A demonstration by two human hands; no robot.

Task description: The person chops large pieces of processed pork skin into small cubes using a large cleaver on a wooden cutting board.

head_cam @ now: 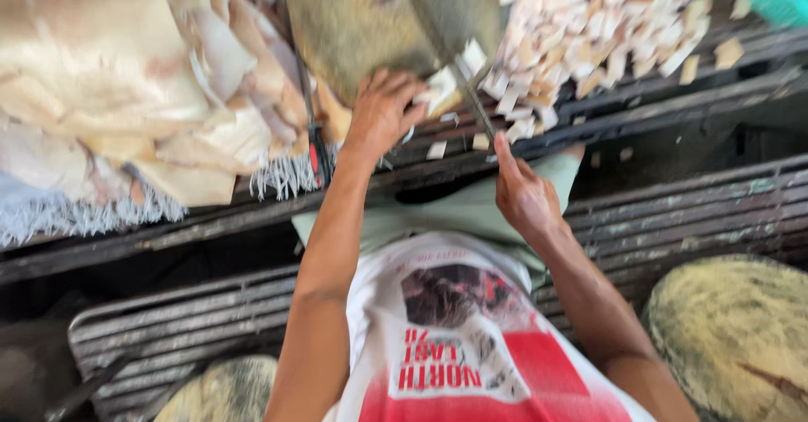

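Left hand (383, 111), upper centre of frame, fingers curled and pressing pale cut pieces (442, 85) against a round wooden block (362, 18). Right hand (522, 195), just right of centre, closed round a knife handle; long blade (446, 56) angles up-left across the block. Heap of chopped pale chips (589, 26) at upper right. Large pale sheets (126, 85) stacked upper left. Dark slatted bench (673, 212) below. Frame blurred.
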